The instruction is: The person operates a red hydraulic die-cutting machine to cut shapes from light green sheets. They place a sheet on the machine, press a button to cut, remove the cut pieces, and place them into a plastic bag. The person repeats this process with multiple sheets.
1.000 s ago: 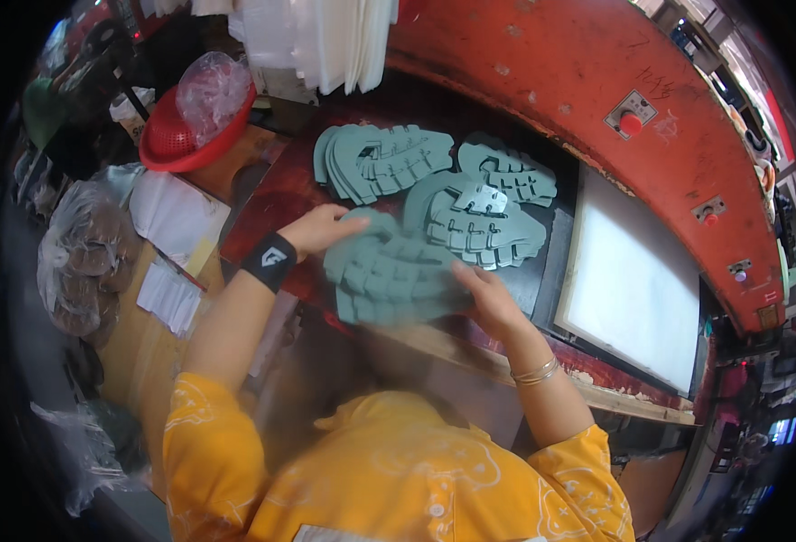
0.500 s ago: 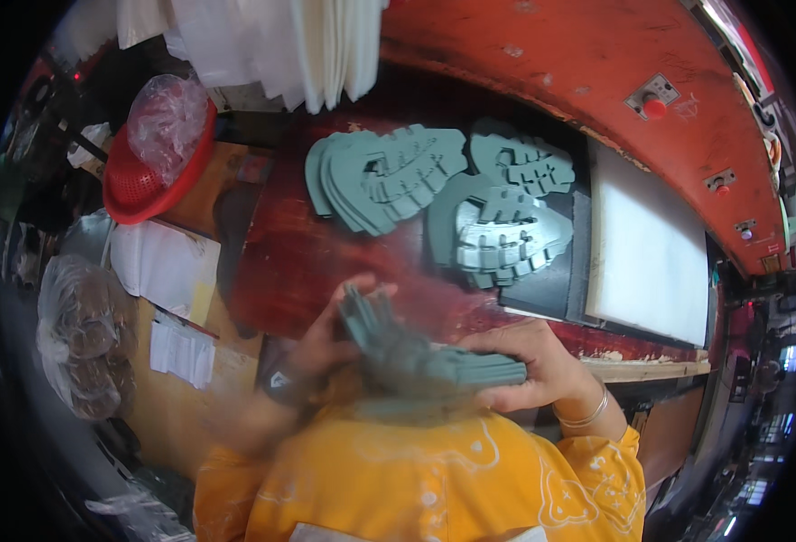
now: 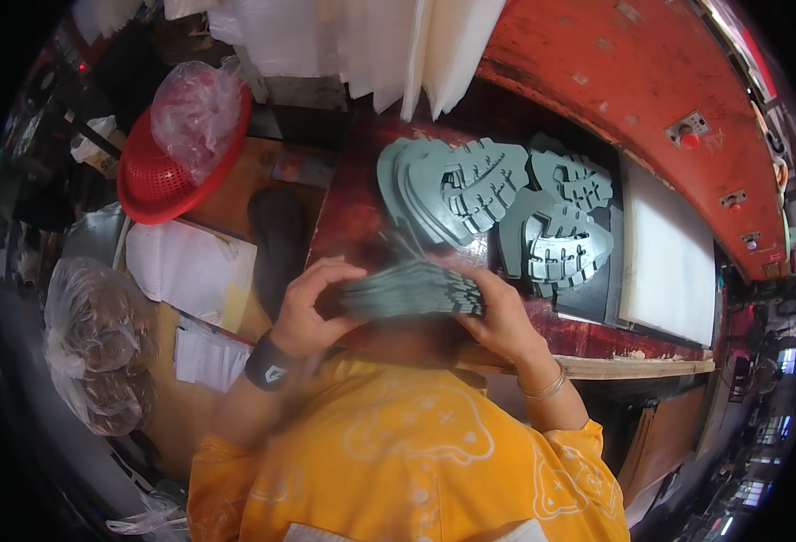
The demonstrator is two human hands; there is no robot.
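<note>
Between my two hands is a stack of grey-green cut shoe-upper pieces (image 3: 411,291), held edge-on above the near edge of the table. My left hand (image 3: 312,307) grips its left end, thumb below and fingers above. At the right end, my right hand (image 3: 504,316) is closed on the same stack. Part of the stack is smeared by motion. Just beyond it lies a pile of matching slotted pieces (image 3: 452,185). Two more piles sit to the right, a far one (image 3: 574,172) and a nearer, shinier one (image 3: 567,253).
The dark red table (image 3: 348,212) carries a white board (image 3: 667,257) at right, beside a red machine panel (image 3: 614,72) with buttons. White sheets (image 3: 362,45) hang at the back. Leftward are a red basket (image 3: 158,185), papers (image 3: 190,271) and a plastic bag (image 3: 100,334).
The stack was splayed and bent between my hands; now its layers lie closer together and more level. My hands have moved farther from my body. The view has swung left.
</note>
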